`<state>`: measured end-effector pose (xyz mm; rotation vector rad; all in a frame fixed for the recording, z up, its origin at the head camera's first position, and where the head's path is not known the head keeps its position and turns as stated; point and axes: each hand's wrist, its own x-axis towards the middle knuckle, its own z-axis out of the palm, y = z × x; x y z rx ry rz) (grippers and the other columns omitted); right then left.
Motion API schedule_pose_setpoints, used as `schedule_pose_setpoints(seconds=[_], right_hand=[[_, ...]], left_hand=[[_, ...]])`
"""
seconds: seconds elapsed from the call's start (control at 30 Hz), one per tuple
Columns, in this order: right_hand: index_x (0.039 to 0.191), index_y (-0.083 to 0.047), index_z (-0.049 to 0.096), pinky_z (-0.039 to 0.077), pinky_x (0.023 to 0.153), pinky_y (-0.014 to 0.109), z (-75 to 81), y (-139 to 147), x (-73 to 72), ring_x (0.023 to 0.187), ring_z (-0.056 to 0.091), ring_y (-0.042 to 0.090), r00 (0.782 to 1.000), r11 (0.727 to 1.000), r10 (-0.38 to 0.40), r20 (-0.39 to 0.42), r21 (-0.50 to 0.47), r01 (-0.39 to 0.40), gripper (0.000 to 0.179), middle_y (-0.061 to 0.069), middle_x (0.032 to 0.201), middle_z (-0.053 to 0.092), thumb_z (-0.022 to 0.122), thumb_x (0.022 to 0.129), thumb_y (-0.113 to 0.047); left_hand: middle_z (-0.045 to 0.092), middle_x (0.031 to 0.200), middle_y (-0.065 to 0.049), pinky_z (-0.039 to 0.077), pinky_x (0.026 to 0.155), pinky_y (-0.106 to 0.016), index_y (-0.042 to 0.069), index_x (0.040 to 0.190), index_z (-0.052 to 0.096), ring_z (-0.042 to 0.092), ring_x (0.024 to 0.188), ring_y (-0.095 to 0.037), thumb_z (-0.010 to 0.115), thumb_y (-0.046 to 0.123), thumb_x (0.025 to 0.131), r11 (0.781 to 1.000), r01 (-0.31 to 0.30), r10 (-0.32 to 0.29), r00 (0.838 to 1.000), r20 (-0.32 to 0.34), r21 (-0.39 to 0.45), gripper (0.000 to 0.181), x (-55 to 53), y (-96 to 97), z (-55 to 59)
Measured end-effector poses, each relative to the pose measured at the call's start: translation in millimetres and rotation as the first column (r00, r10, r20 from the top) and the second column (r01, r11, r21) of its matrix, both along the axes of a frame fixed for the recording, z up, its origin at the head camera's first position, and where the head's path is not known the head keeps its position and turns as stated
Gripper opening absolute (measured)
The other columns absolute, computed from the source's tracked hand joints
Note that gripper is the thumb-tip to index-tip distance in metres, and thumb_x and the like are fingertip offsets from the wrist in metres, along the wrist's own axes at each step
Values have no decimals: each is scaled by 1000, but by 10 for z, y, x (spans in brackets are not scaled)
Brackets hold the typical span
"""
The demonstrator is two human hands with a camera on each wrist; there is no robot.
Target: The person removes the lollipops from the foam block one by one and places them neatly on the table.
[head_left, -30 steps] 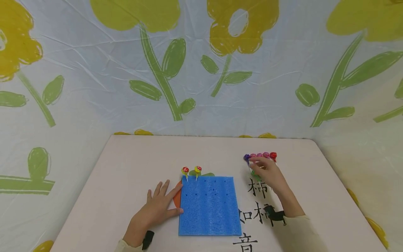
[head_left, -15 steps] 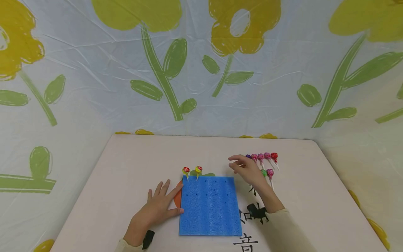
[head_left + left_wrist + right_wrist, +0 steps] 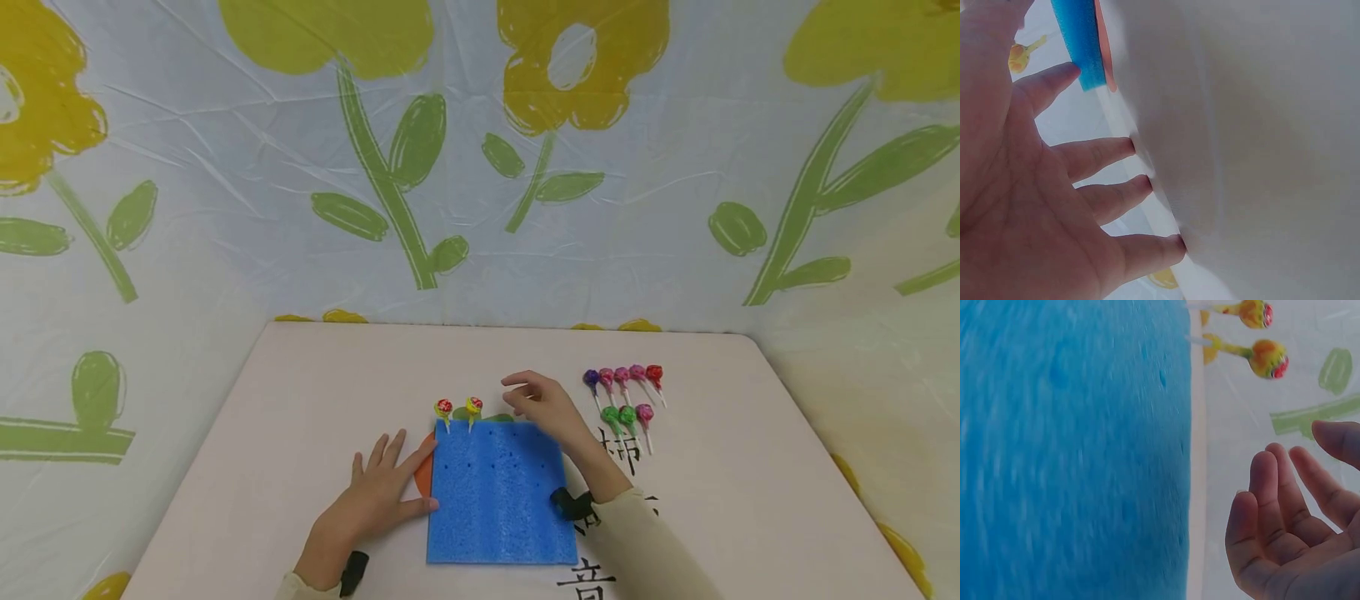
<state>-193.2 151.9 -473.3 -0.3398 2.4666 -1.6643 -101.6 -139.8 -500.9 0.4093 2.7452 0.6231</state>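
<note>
A blue foam block (image 3: 501,500) with small dark holes lies in front of me. Two yellow lollipops (image 3: 474,407) with red-marked tops stand upright along its far edge. My left hand (image 3: 375,496) lies spread beside the block; its thumb and index finger touch the left side, and the other fingertips rest on the table in the left wrist view. Above the block's far right corner hovers my right hand (image 3: 551,408), fingers loosely bent. The right wrist view shows nothing held in this hand, with the yellow lollipops (image 3: 1267,359) apart from its fingers.
Two rows of lollipops, purple, pink, red (image 3: 655,373) and green (image 3: 627,415), lie at the right of the table (image 3: 337,375). An orange shape (image 3: 424,471) shows beside the block. Black characters mark the tabletop, and a flower-printed cloth (image 3: 600,275) hangs behind.
My right hand has moved left from the lollipop rows to above the block's far right corner. The left hand and the two standing lollipops have kept their places.
</note>
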Motion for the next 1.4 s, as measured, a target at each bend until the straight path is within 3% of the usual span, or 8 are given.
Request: schedule_pose_setpoints(seconds=[0.13,0.3,0.53,0.9,1.03,1.23,1.4], right_hand=[[124,-8,66,54,80,39,-37,-136,9,95,66,36,1000,1000,29,-1,4,-29,26,11,106,70,65,99,-18],[125,-8,66,53,86,46,-80,-253,27,97,67,24,998,998,60,23,-12,-60,29,8,108,71,67,98,-19],[127,-7,65,53,86,46,-85,-329,67,99,66,24,997,998,67,49,3,-67,34,6,109,71,68,97,-21],[120,-3,68,52,76,37,-74,-387,71,94,65,25,997,997,80,18,-22,-80,27,13,106,69,70,96,-14],[120,2,66,52,75,36,-8,-420,118,91,65,26,997,997,78,12,-19,-77,26,18,106,69,68,96,-7],[119,7,65,52,76,36,250,-447,223,90,64,28,996,996,91,19,-12,-91,24,23,106,67,65,96,-1],[120,6,65,54,79,47,160,-434,178,91,64,30,996,996,88,15,-34,-87,26,23,106,67,66,96,-3]], left_hand=[[22,162,-21,7,106,-78,31,157,35,13,147,-49,70,64,83,1000,-4,4,1000,2,0,88,-2,0,-12],[22,162,-20,7,106,-78,33,156,35,13,147,-49,68,66,83,1000,-2,2,1000,-9,-5,88,-9,-5,-31],[22,162,-20,7,106,-78,33,156,35,14,146,-49,69,66,82,1000,-6,6,1000,-7,3,88,-9,-7,-30],[23,161,-21,8,106,-78,32,156,36,14,146,-50,69,66,82,1000,-1,1,1000,-13,1,88,-7,-12,-26],[23,161,-21,8,105,-79,32,156,35,14,146,-50,69,65,83,1000,4,-4,1000,-14,4,88,1,-14,-24],[23,161,-22,8,105,-79,31,156,35,14,146,-51,69,64,83,1000,10,-10,1000,-17,9,87,2,-17,-13],[24,161,-22,9,105,-79,31,157,35,15,146,-51,69,65,83,1000,11,-11,1000,-23,5,88,-5,-18,-14]])
